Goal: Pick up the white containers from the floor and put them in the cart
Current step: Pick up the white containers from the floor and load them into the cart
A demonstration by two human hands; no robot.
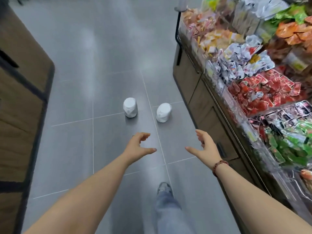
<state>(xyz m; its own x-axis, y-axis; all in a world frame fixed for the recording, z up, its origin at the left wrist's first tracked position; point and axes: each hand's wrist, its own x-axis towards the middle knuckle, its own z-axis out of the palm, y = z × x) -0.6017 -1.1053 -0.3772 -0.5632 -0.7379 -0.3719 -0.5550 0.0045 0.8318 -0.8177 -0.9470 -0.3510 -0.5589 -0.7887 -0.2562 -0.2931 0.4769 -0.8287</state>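
2 white containers (130,107) (163,112) upright on grey floor (76,141), open aisle left of snack shelf (244,78), left hand (138,146) and right hand (205,146) short of containers, fingers spread, holding nothing

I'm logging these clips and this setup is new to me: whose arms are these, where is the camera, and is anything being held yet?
There is no machine here. A person wears one wide-angle camera on the head, looking forward and down, so the arms are their own. The left hand and right hand reach forward, fingers relaxed, holding nothing. Ahead on the grey tiled floor sit the first white container and the second white container, apart from each other. A snack shelf runs along the right. No cart is in view.
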